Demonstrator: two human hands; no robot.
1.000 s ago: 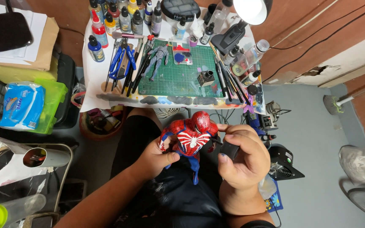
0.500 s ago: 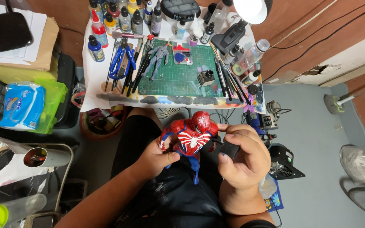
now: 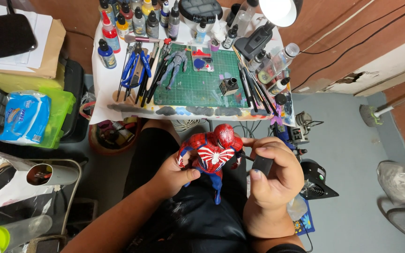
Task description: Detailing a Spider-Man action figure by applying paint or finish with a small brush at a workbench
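Had the red figure [image 3: 213,152] pinched in left hand [image 3: 174,174], dark tool [image 3: 261,165] in right hand [image 3: 275,175] — one slip could've scuffed the paint, probably.

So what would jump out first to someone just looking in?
The red and blue superhero figure, held at centre frame over the lap: the left hand has it by one arm, the right hand holds a small dark tool beside it. Behind it, the green cutting mat on the crowded table, ringed by paint bottles.
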